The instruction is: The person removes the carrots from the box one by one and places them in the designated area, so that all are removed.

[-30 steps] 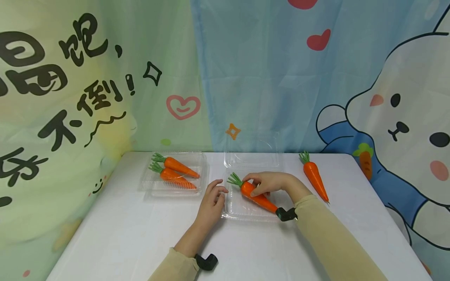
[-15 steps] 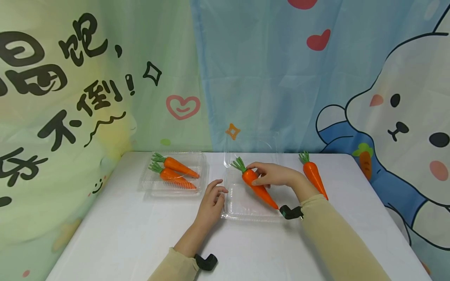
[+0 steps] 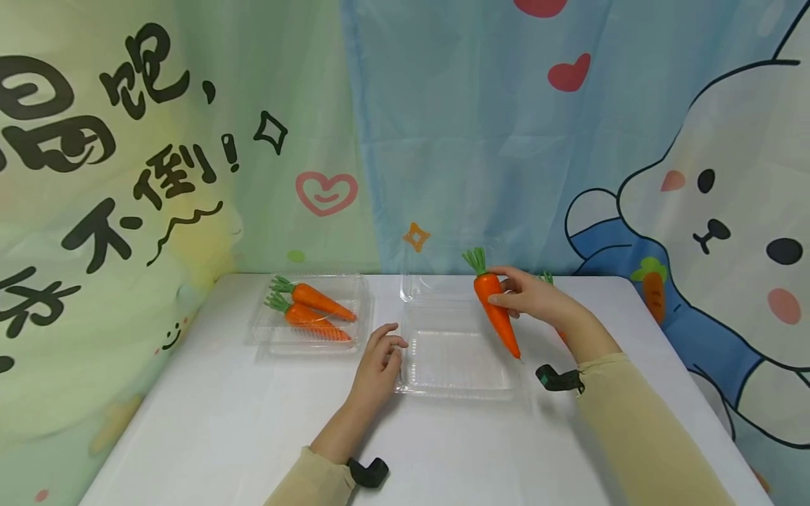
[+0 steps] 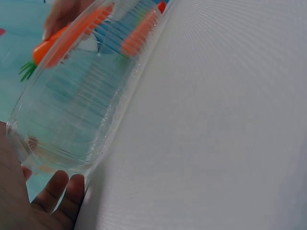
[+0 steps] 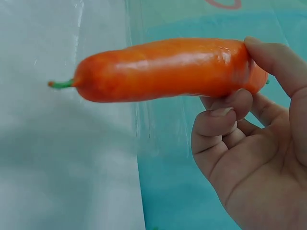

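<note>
My right hand [image 3: 528, 295] pinches an orange carrot [image 3: 496, 316] near its green top, thumb on one side and fingers on the other. The carrot hangs tip down over the right side of a clear plastic clamshell box [image 3: 458, 383], whose lid is raised at the back. In the right wrist view the carrot [image 5: 163, 69] spans the picture, its thin tip pointing left. My left hand [image 3: 380, 365] rests at the box's left edge with loosely bent fingers. Its fingertips [image 4: 76, 184] lie right at the box wall in the left wrist view. Another carrot [image 3: 548, 278] is mostly hidden behind my right hand.
Left of my left hand, a second clear box [image 3: 363, 302] holds two carrots [image 3: 323, 301] on the white table [image 3: 209, 422]. A printed curtain [image 3: 455, 140] hangs right behind the table's back edge. A dark wrist camera [image 3: 369, 473] sits on my left wrist.
My right hand has lifted the carrot from inside the box and carried it up and to the right, turning it more upright. The left hand has stayed at the box's edge.
</note>
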`<state>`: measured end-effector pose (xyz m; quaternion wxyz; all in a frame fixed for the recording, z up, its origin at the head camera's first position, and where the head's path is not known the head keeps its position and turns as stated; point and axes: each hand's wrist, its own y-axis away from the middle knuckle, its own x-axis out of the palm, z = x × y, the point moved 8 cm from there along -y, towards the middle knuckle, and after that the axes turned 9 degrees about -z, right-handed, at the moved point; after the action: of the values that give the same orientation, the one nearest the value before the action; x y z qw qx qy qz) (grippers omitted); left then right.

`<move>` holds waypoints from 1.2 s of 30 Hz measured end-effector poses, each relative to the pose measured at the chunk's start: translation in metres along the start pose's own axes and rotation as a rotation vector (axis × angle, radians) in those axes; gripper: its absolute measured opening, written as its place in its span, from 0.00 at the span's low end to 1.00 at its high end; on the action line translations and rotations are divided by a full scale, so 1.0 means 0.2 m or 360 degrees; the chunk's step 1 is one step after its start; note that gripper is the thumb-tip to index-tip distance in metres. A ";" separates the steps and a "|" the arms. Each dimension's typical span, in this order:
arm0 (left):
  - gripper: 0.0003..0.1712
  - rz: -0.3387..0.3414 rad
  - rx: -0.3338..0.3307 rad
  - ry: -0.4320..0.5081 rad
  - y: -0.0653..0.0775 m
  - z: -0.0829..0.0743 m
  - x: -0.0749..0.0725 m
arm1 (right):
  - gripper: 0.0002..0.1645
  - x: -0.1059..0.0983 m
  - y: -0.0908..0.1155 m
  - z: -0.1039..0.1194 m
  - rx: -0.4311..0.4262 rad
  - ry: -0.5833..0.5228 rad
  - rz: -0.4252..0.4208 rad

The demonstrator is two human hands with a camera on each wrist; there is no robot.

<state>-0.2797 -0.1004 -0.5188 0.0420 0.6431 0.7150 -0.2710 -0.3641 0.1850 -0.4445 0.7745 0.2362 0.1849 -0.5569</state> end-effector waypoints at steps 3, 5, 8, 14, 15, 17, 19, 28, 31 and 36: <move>0.11 0.0004 0.0007 0.0012 0.00 0.00 0.00 | 0.49 -0.06 0.03 -0.06 0.0024 0.0027 -0.0053; 0.11 0.0005 0.0015 0.0018 0.00 0.01 0.00 | 0.50 -0.09 0.05 -0.10 0.0042 0.0051 -0.0081; 0.12 0.0001 0.0021 0.0009 0.00 0.01 0.00 | 0.51 -0.15 0.07 -0.16 0.0075 0.0105 -0.0128; 0.11 -0.0011 0.0017 0.0010 -0.01 0.02 0.00 | 0.56 -0.24 0.11 -0.27 0.0144 0.0181 -0.0211; 0.12 -0.0012 0.0016 0.0013 -0.01 0.02 0.00 | 0.56 -0.26 0.12 -0.28 0.0157 0.0180 -0.0218; 0.12 -0.0014 0.0011 0.0016 -0.01 0.02 0.00 | 0.56 -0.27 0.13 -0.32 0.0184 0.0175 -0.0228; 0.12 -0.0015 0.0013 0.0017 -0.01 0.02 0.00 | 0.56 -0.29 0.14 -0.35 0.0221 0.0168 -0.0241; 0.12 -0.0025 0.0025 0.0025 -0.01 0.02 0.00 | 0.56 -0.32 0.17 -0.47 0.0261 0.0182 -0.0260; 0.12 -0.0023 0.0034 0.0024 -0.01 0.01 0.00 | 0.56 -0.35 0.19 -0.52 0.0265 0.0185 -0.0271; 0.12 -0.0011 0.0006 0.0005 -0.01 0.02 0.00 | 0.56 -0.43 0.23 -0.59 0.0295 0.0216 -0.0299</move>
<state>-0.2821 -0.1021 -0.5211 0.0386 0.6411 0.7167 -0.2716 -0.3508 0.3317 -0.4869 0.6795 0.3255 0.2060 -0.6244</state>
